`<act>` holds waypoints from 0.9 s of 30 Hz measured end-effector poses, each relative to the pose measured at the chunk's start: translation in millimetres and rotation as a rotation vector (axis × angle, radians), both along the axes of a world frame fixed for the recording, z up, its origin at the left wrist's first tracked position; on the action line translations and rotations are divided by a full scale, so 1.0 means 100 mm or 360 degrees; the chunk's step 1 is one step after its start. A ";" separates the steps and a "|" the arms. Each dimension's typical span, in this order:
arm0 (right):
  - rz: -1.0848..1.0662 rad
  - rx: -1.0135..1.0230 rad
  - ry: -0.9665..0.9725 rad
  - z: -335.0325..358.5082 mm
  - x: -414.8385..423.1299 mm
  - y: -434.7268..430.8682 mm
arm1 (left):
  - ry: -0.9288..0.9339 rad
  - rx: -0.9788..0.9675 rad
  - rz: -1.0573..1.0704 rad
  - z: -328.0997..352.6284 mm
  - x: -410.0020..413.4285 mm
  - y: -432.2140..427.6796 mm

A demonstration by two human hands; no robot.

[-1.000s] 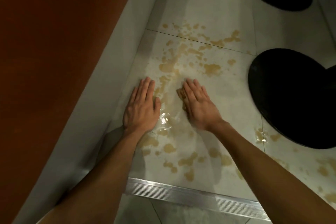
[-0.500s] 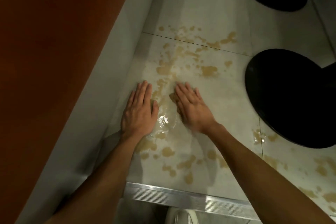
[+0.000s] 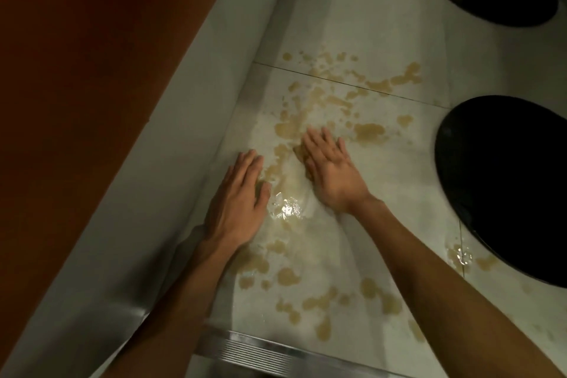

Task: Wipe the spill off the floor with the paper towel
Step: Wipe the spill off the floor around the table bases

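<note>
Both hands lie flat with straight fingers, the left hand [image 3: 236, 205] and right hand [image 3: 329, 169] pressing side by side on the paper towel [image 3: 399, 193]. It is spread over the floor [image 3: 506, 70] along its wall edge. The pressing likely forces the sheet into the brown spill [image 3: 368, 130], which shows through in blotches, so it soaks up before wiping.
</note>
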State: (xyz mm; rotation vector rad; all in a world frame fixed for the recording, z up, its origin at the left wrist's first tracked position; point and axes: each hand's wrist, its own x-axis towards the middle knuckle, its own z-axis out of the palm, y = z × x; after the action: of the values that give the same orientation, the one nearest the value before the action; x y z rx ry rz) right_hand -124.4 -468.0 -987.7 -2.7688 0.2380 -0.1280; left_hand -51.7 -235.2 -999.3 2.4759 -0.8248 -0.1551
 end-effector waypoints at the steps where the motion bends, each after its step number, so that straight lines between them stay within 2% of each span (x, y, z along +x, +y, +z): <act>1: -0.0150 0.0043 0.0019 -0.01 0.15 0.04 | -0.0014 -0.0009 0.0029 0.00 0.00 0.01; 3: -0.0403 0.0079 0.0040 -0.04 0.36 0.24 | -0.0064 0.0007 0.0077 -0.02 0.00 0.07; 5: -0.0509 0.0069 -0.0025 -0.08 0.32 0.47 | -0.0131 0.0054 0.0079 -0.07 0.00 0.11; 8: -0.0149 -0.0006 -0.0187 -0.13 0.01 0.61 | -0.0246 0.0116 0.0062 -0.15 0.00 0.14; 10: 0.0225 -0.0066 -0.0178 -0.14 -0.13 0.44 | -0.0266 0.0146 0.0062 -0.19 -0.01 0.15; 12: 0.0438 -0.0124 -0.0114 -0.08 -0.07 0.16 | -0.0314 0.0156 0.0072 -0.20 -0.02 0.15; 13: 0.0408 -0.0135 -0.0084 -0.06 0.02 0.07 | -0.0338 0.0140 0.0075 -0.19 -0.02 0.15; 15: 0.0091 -0.0090 -0.0051 -0.05 0.24 0.07 | -0.0350 0.0124 0.0071 -0.19 -0.03 0.15; 17: -0.0252 -0.0023 -0.0007 -0.06 0.42 0.27 | -0.0332 0.0138 0.0079 -0.17 -0.04 0.14; 19: -0.0400 0.0006 -0.0029 -0.09 0.44 0.54 | -0.0295 0.0144 0.0079 -0.14 -0.05 0.13; 21: -0.0275 -0.0022 -0.0137 -0.11 0.29 0.71 | -0.0285 0.0155 0.0074 -0.10 -0.06 0.12; 23: 0.0000 -0.0046 -0.0214 -0.12 0.08 0.73 | -0.0277 0.0159 0.0066 -0.08 -0.06 0.12; 27: 0.0462 -0.0086 -0.0172 -0.08 0.07 0.34 | -0.0290 0.0152 0.0070 -0.07 -0.07 0.11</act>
State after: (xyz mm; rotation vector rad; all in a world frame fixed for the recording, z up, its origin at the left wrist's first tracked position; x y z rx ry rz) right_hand -117.5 -434.2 -995.2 -2.8026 -0.1973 -0.2108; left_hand -58.7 -224.1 -1005.8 2.6253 -0.8541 0.0488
